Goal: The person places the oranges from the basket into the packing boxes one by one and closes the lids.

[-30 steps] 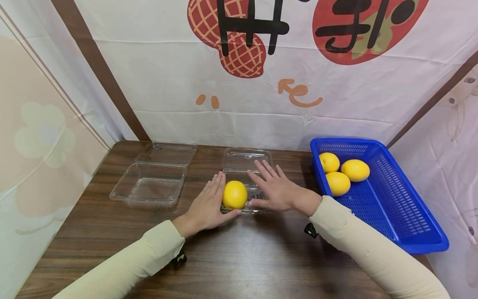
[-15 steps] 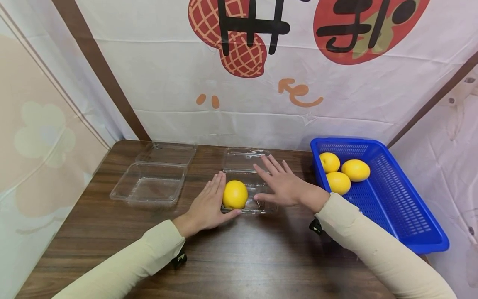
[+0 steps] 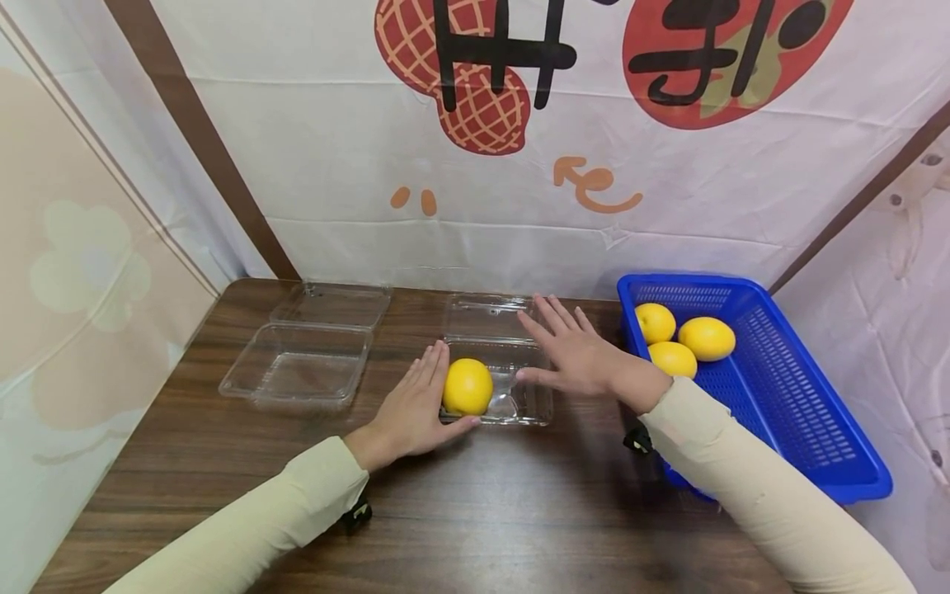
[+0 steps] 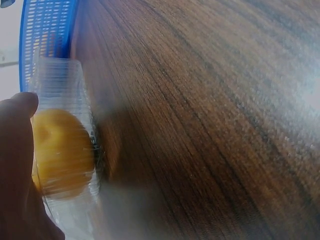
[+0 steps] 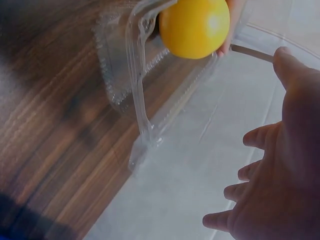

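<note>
A smooth, round yellow fruit [image 3: 467,388] sits in the left part of a clear plastic clamshell box [image 3: 530,412], whose lid [image 3: 482,318] is folded back toward the wall. My left hand [image 3: 411,408] lies along the box's left side, fingers straight, thumb stretched along the front edge. In the left wrist view the fruit [image 4: 62,160] shows through the clear wall beside that thumb. My right hand [image 3: 579,359], fingers spread and holding nothing, hovers by the box's right side. The right wrist view shows it apart from the fruit [image 5: 195,27].
Another clear clamshell box [image 3: 304,371] stands lid-up on the left of the wooden table [image 3: 460,520]. On the right, a blue perforated basket [image 3: 824,412] holds 3 yellow fruits [image 3: 707,339], partly behind my right forearm. A printed cloth wall [image 3: 334,165] closes off the back.
My right hand has moved right and slightly back, away from the fruit, uncovering the box's right part. My left hand and the fruit have stayed in place.
</note>
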`<state>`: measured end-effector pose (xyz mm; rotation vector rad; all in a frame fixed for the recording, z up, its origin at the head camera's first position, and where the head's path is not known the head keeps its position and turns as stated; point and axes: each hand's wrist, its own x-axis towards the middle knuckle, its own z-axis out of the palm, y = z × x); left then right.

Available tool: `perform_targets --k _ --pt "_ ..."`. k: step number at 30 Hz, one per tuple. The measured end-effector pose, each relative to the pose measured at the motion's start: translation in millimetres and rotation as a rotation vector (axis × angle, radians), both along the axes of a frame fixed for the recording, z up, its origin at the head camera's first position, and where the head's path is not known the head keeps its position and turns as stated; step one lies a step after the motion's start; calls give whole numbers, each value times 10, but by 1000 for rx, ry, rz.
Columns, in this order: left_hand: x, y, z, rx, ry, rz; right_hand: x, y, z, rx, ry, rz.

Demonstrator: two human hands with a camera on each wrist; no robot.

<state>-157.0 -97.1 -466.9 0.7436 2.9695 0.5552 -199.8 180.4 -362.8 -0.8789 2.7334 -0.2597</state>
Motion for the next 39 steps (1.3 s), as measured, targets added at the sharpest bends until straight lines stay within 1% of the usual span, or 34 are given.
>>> perform_targets --k 5,10,22,30,33,39 --pt "3 -1 0 4 2 -1 -43 76 38 -19 13 -18" --pt "2 -1 -3 10 9 -2 -84 152 71 -17 9 -37" --pt "2 0 -9 2 9 -1 -150 345 229 -21 11 -110" --pt "0 4 -20 6 16 -4 -193 501 309 -64 -9 -148" --pt "-1 3 -22 5 19 -6 -218 550 328 -78 -6 -161" --pt "-2 -1 -22 2 24 -8 -257 628 334 -61 3 -182"
